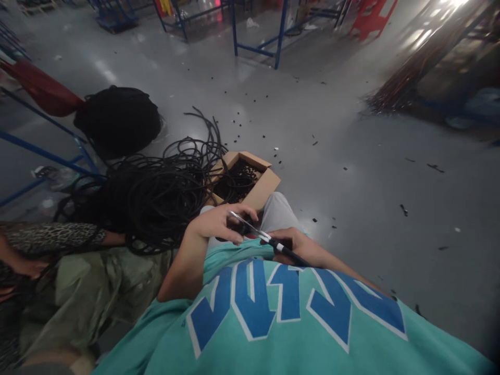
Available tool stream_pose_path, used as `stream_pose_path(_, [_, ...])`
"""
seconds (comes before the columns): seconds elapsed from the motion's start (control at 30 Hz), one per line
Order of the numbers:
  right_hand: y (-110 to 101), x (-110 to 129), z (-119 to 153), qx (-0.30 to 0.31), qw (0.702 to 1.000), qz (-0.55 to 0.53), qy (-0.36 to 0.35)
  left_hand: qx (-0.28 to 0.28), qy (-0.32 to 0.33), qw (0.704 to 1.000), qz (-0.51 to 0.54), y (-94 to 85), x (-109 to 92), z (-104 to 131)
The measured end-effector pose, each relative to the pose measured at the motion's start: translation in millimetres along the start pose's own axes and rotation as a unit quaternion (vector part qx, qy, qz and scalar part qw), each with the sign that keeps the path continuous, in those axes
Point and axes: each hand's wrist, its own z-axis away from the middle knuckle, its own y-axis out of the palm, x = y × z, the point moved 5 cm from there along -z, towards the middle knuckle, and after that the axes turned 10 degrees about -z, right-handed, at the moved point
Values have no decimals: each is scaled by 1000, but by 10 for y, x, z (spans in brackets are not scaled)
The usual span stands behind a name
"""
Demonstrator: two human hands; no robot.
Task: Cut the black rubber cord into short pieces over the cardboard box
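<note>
The right hand (294, 244) clamps one round black tube with a white band (291, 253); the left hand (213, 224), apart from it, curls about one slim silver metal tool (250, 227), though I cannot tell its grip. Tube and tool are over the lap (279, 212), near one open brown cardboard box (264, 190)

1 carton (264, 188), 1 metal tool (264, 236)

Shirt (289, 346): was teal cloth and bore one row of large, angular lettering (250, 302), blue with white borders. Left sleeve (166, 320): was teal, ended near the elbow. Trousers (279, 209): were pale grey. Left hand (211, 224), right hand (299, 244): were bare.
</note>
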Motion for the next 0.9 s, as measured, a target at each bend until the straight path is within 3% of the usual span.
stream_pose_path(0.27, [-26, 43, 58, -1, 999, 47, 25, 0, -9, 999, -35, -19, -24, -3])
stream_pose_path(0.63, [-220, -32, 59, 10, 1000, 12, 5, -39, -50, 992, 113, 95, 13, -66])
stream_pose_path(0.9, [-171, 83, 71, 20, 998, 53, -6, -30, -44, 981, 184, 188, 120, -145])
